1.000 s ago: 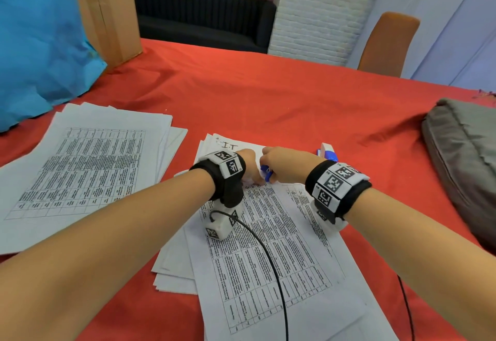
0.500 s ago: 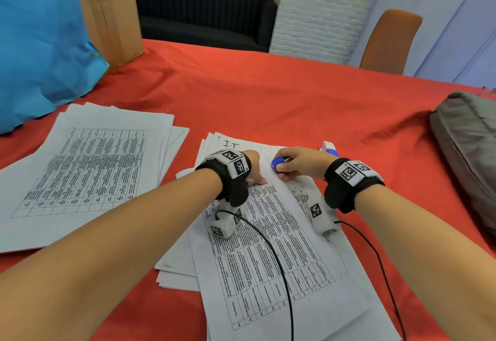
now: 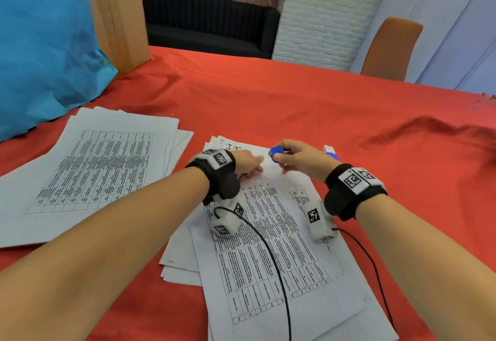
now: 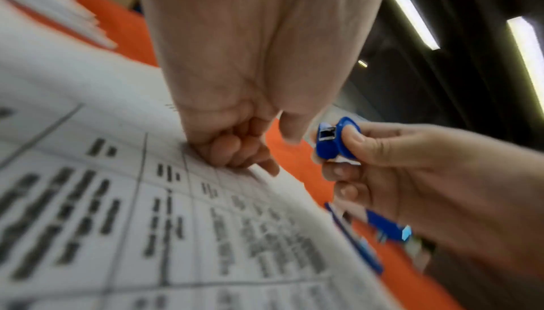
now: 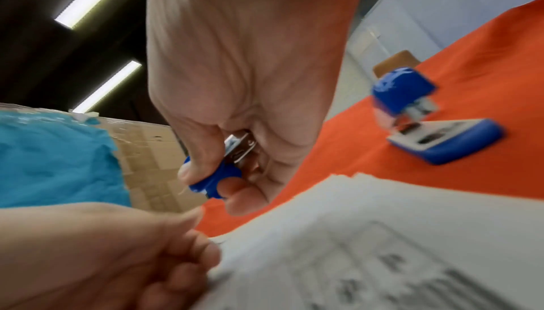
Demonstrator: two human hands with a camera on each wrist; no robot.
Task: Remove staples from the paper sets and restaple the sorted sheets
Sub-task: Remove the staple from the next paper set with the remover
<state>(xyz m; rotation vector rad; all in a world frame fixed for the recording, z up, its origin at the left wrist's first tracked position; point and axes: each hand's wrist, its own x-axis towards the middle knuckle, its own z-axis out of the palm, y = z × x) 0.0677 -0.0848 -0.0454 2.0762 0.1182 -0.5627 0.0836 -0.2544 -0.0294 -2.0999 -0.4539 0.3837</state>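
Note:
A stapled paper set (image 3: 268,246) printed with tables lies on the red tablecloth (image 3: 268,93) in front of me. My left hand (image 3: 252,166) rests its curled fingers (image 4: 232,152) on the set's top edge and holds it down. Just to the right, my right hand (image 3: 279,156) pinches a small blue staple remover (image 3: 276,152) between thumb and fingers, lifted a little off the sheet. Its metal claws (image 5: 238,149) show inside the palm. A blue and white stapler (image 5: 441,129) stands on the cloth behind the right hand, mostly hidden in the head view.
A second pile of printed sheets (image 3: 94,166) lies to the left. Behind it are a blue bag (image 3: 40,45) and a cardboard box (image 3: 118,18). An orange chair (image 3: 389,48) stands at the far edge. Loose sheets (image 3: 179,268) stick out under the set.
My right hand has lifted the staple remover off the top corner of the paper and turned it upward, moving slightly right. The left hand has stayed on the paper.

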